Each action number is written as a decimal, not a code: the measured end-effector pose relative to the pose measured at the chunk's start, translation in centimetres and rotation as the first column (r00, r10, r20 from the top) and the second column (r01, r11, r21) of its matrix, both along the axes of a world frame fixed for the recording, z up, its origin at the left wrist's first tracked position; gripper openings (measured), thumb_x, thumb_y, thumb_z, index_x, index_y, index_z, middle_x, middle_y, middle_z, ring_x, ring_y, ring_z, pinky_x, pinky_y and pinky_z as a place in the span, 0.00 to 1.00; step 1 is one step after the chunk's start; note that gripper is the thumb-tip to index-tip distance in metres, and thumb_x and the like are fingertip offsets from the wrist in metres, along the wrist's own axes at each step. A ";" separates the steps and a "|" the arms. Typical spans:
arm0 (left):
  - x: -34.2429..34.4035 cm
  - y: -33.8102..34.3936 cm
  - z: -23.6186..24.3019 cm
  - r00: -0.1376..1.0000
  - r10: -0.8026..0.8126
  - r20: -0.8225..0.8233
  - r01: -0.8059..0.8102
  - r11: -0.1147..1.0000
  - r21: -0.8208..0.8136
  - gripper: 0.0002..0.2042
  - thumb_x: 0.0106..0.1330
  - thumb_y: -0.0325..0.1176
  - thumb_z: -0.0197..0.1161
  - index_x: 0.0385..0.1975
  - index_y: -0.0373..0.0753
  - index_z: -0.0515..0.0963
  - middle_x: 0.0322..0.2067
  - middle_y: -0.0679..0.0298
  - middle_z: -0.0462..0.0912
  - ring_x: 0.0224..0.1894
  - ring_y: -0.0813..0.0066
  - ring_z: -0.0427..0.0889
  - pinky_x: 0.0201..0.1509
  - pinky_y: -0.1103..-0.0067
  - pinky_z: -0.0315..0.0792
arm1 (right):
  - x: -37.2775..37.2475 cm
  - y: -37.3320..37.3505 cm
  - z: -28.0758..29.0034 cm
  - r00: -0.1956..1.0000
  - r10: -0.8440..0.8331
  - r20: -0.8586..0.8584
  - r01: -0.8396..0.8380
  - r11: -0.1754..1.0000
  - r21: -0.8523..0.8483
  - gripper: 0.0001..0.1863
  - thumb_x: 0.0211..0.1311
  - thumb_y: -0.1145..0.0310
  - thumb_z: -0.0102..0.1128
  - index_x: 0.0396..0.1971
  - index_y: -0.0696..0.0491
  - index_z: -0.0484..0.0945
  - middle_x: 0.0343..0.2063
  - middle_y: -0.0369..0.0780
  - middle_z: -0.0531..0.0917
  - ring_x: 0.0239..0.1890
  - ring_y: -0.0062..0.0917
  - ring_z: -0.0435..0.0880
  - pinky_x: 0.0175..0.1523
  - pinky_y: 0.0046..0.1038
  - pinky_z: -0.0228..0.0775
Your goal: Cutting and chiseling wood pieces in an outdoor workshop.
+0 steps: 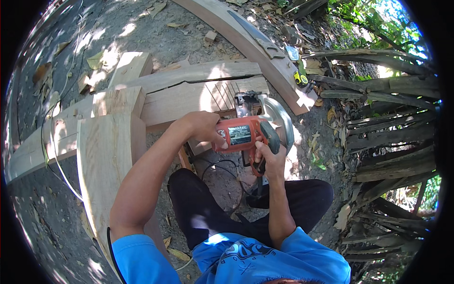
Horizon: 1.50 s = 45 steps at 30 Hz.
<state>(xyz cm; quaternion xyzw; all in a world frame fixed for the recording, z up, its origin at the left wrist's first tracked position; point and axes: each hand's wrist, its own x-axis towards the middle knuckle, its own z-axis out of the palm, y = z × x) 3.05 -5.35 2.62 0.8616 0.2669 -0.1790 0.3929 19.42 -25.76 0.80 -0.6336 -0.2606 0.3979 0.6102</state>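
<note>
We are looking down at a red-and-black circular saw (240, 135), with a plastic body and a curved grey metal guard (282, 124), sitting at the near right corner of a broad, pale brown wooden plank (170, 102). Our left grip (203, 127) is curling over the rounded motor housing, its thumb showing and some fingers hidden; our right grip (272, 155) is wrapping fully around the rear handle. We are judging the saw heavy, rigid and liable to twist, so the handle is offering control and the housing support; that smooth casing may be feeling slippery. The plank is looking hard and stiff, with narrow parallel slots (221, 96) near its right end and a dark, jagged crack running lengthwise. The thin strips between the slots are seeming fragile. Beneath everything, dusty grey ground (177, 40) is showing scattered dry leaves.
</note>
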 end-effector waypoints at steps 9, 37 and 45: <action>-0.2 0.3 -0.2 0.998 -0.034 -0.045 0.035 0.999 0.020 0.38 0.43 0.59 0.74 0.47 0.32 0.79 0.41 0.49 0.85 0.47 0.53 0.84 0.51 0.67 0.74 | -0.7 0.3 0.5 0.999 0.000 0.042 0.002 0.999 -0.046 0.06 0.62 0.72 0.63 0.33 0.60 0.79 0.16 0.33 0.75 0.17 0.15 0.72 0.25 0.20 0.64; -0.4 0.0 0.6 0.999 -0.030 -0.043 0.032 0.998 0.057 0.33 0.48 0.57 0.74 0.46 0.35 0.82 0.41 0.51 0.86 0.46 0.55 0.84 0.51 0.67 0.75 | -0.8 0.5 0.0 0.999 -0.031 -0.013 0.031 0.999 -0.010 0.08 0.59 0.71 0.66 0.26 0.57 0.77 0.14 0.36 0.75 0.16 0.19 0.73 0.24 0.22 0.64; -0.4 0.2 0.8 0.997 -0.045 -0.057 0.049 0.996 0.074 0.34 0.48 0.58 0.74 0.46 0.34 0.82 0.41 0.51 0.86 0.46 0.54 0.85 0.50 0.66 0.75 | -0.8 0.7 0.1 0.999 -0.034 -0.011 0.034 0.999 -0.020 0.08 0.59 0.71 0.66 0.26 0.57 0.77 0.14 0.35 0.74 0.16 0.19 0.73 0.23 0.22 0.64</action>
